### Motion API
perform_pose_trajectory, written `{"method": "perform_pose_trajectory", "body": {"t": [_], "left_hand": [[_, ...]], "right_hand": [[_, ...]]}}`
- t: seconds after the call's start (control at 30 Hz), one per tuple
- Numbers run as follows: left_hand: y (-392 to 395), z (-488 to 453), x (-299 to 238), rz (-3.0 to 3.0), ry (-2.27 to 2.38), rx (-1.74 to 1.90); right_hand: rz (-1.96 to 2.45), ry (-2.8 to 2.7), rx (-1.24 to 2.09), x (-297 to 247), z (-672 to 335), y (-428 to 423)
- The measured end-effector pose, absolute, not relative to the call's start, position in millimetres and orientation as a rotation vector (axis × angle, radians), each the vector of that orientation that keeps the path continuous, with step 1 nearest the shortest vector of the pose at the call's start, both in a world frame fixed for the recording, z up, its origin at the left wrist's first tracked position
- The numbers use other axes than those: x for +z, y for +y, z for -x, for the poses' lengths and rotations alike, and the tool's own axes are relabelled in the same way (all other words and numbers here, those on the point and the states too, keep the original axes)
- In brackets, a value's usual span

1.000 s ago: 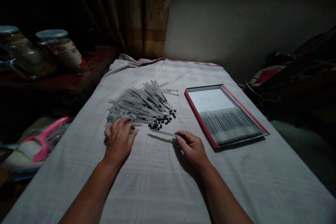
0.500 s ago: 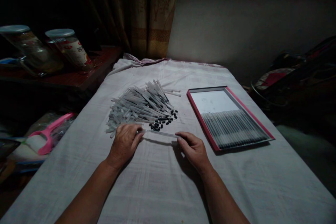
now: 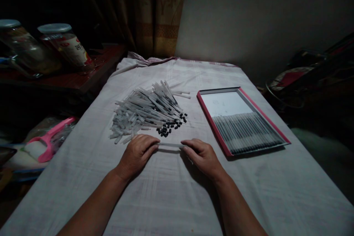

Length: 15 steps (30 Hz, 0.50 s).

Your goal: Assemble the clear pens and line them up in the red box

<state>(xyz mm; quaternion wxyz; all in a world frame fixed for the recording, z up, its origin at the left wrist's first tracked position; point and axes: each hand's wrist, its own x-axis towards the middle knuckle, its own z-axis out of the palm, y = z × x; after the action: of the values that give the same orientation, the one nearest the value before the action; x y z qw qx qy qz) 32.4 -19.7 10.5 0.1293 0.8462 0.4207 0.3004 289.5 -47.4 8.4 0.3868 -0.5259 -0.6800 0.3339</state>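
Note:
Between my two hands a slim translucent pen (image 3: 170, 145) lies level, just above the cloth. My left hand (image 3: 141, 149) pinches its left end, and my right hand (image 3: 198, 153) pinches the right end; the fingertips hide both ends. Just beyond my hands spreads a pile of translucent pen parts (image 3: 146, 107): long thin barrels with dark tips, and short clear caps (image 3: 121, 123) on the left. Small black plugs (image 3: 165, 131) are scattered at its near right edge. To the right, a shallow pink-edged box (image 3: 215, 132) holds a row of pens (image 3: 249, 132) side by side.
A pale checked cloth (image 3: 166, 191) covers the table. On a dark red side table (image 3: 83, 81) at left stand a lidded jar (image 3: 69, 49) and a glass jug (image 3: 33, 51). Below lies a pink-handled item (image 3: 49, 140). A curtain (image 3: 163, 14) and a wall (image 3: 235, 18) close off the back.
My left hand has moved right along the pen, closer to my right hand, so less of the pen shows. The view has shifted slightly. Pile and box stay in place.

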Motion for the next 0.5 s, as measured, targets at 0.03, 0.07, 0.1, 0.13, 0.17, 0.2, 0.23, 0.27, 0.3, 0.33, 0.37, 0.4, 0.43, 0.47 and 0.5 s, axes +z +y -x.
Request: {"method": "perform_pose_trajectory", "body": {"t": [0.03,0.07,0.1,0.13,0.17,0.2,0.23,0.27,0.3,0.33,0.37,0.4,0.43,0.47,0.5], "left_hand": [[-21.0,-35.2,10.3,-2.438,1.199,0.858],[-22.1,-37.8,10.1,-2.417,1.178,0.849],[-23.0,-40.1,9.9,-2.401,1.159,0.845],[-23.7,-41.8,9.6,-2.385,1.15,0.84],[-24.1,-43.0,9.3,-2.37,1.146,0.84],[-24.2,-43.6,9.0,-2.353,1.145,0.844],[-24.2,-43.9,8.6,-2.337,1.144,0.851],[-24.1,-43.9,8.2,-2.321,1.142,0.859],[-24.0,-43.7,7.9,-2.307,1.137,0.868],[-23.8,-43.5,7.6,-2.296,1.128,0.878],[-23.7,-43.3,7.4,-2.29,1.118,0.888],[-23.6,-43.1,7.3,-2.287,1.108,0.895],[-23.6,-43.0,7.3,-2.289,1.097,0.902],[-23.5,-43.0,7.4,-2.294,1.086,0.905],[-23.5,-42.9,7.5,-2.302,1.074,0.907]], "right_hand": [[1.343,-1.792,0.865,9.9,-290.4,-47.5],[1.348,-1.854,0.874,11.3,-291.2,-47.6],[1.354,-1.909,0.878,12.7,-291.7,-47.7],[1.362,-1.957,0.877,13.9,-291.9,-47.8],[1.371,-1.995,0.871,14.7,-291.7,-48.0],[1.381,-2.023,0.864,15.3,-291.2,-48.1],[1.39,-2.048,0.857,15.5,-290.2,-48.3],[1.399,-2.069,0.848,15.4,-289.0,-48.6],[1.405,-2.087,0.839,15.1,-287.5,-48.9],[1.407,-2.101,0.829,14.6,-286.1,-49.1],[1.404,-2.109,0.818,14.2,-284.9,-49.4],[1.399,-2.113,0.809,13.7,-283.8,-49.7],[1.392,-2.114,0.801,13.4,-283.1,-49.9],[1.384,-2.113,0.795,13.2,-282.7,-50.1],[1.379,-2.111,0.791,13.2,-282.6,-50.3]]}}
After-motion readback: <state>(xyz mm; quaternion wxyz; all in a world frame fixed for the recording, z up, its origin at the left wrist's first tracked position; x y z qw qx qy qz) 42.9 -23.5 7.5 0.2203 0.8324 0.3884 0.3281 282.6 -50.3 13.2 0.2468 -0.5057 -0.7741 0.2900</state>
